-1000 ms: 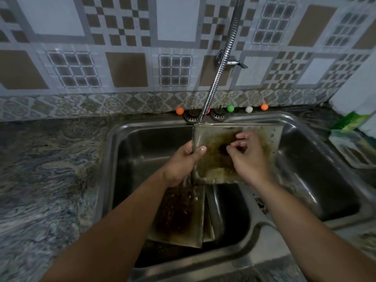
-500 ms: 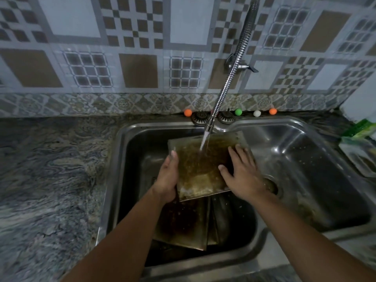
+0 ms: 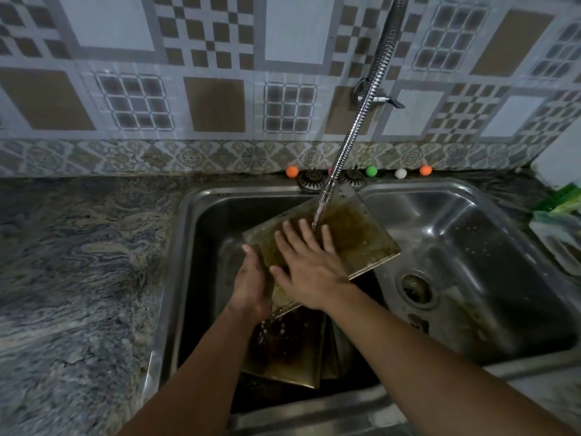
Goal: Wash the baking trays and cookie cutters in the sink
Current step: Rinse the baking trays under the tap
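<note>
A greasy, brown-stained baking tray (image 3: pixel 358 243) is held tilted over the left basin of the steel sink (image 3: pixel 188 247). My left hand (image 3: pixel 251 284) grips its near left edge. My right hand (image 3: pixel 309 262) lies flat on the tray's face with fingers spread. Water runs from the flexible tap (image 3: pixel 361 105) onto the tray just beyond my right fingertips. Another dirty tray (image 3: pixel 286 350) leans in the basin below, with more metal behind it. No cookie cutters can be made out.
The right basin (image 3: pixel 471 247) has a drain strainer (image 3: pixel 416 286). Small coloured balls (image 3: pixel 371 170) line the ledge behind the sink. Marbled stone counter (image 3: pixel 78 262) spreads to the left. A green and clear packet (image 3: pixel 559 221) lies at the right edge.
The tray has swung so its far end points right, toward the divider. My right hand slid from the tray's right edge to its middle, under the water. The left hand keeps its hold.
</note>
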